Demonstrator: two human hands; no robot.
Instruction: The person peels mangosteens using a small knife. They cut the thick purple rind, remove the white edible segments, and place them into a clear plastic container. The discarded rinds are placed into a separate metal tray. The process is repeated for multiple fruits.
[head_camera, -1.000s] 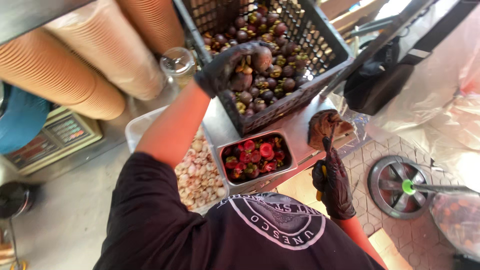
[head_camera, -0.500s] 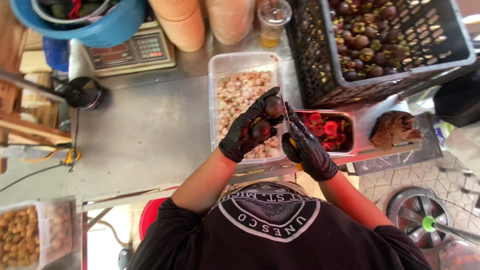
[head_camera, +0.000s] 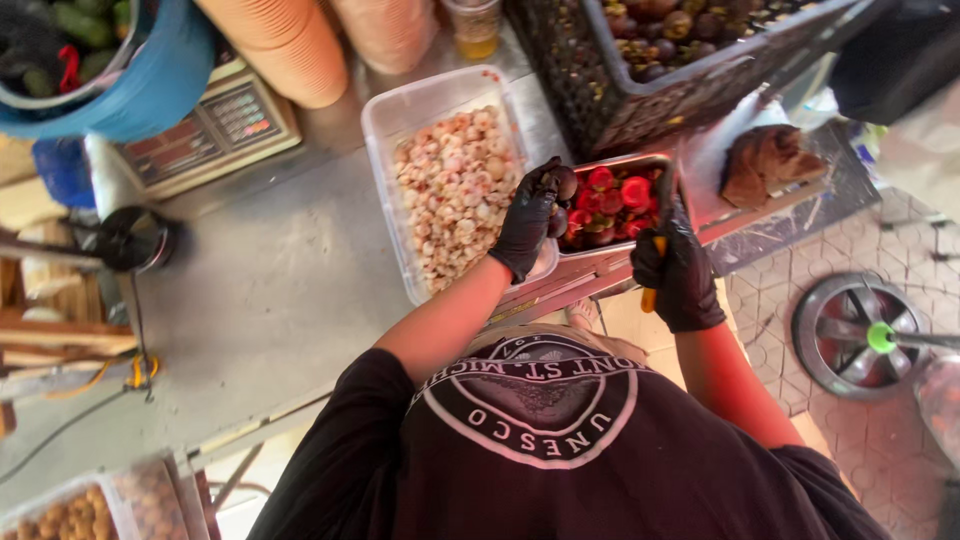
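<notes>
I see both my left hand (head_camera: 527, 222) and right hand (head_camera: 683, 272) in matt black rubbery gloves, the left closed on a fruit (head_camera: 562, 185) with a smooth, dark, dull rind. The tray (head_camera: 655, 160) is bare shiny metal; the tub (head_camera: 385, 110) is clear, slightly cloudy plastic. The counter (head_camera: 270, 290) is brushed grey metal, the crate (head_camera: 640, 90) black moulded plastic.

Bright, even daylight fills the scene, strongest at the right, where the tiled floor (head_camera: 900, 250) looks pale and washed out. The steel desk (head_camera: 270, 290) gives a soft, dull sheen without hard glare, and shadows under the stacked cups (head_camera: 280, 50) stay faint. The wide lens bends lines near the edges. Focus is fair at the centre; the black crate (head_camera: 640, 90) and corners are slightly smeared.
</notes>
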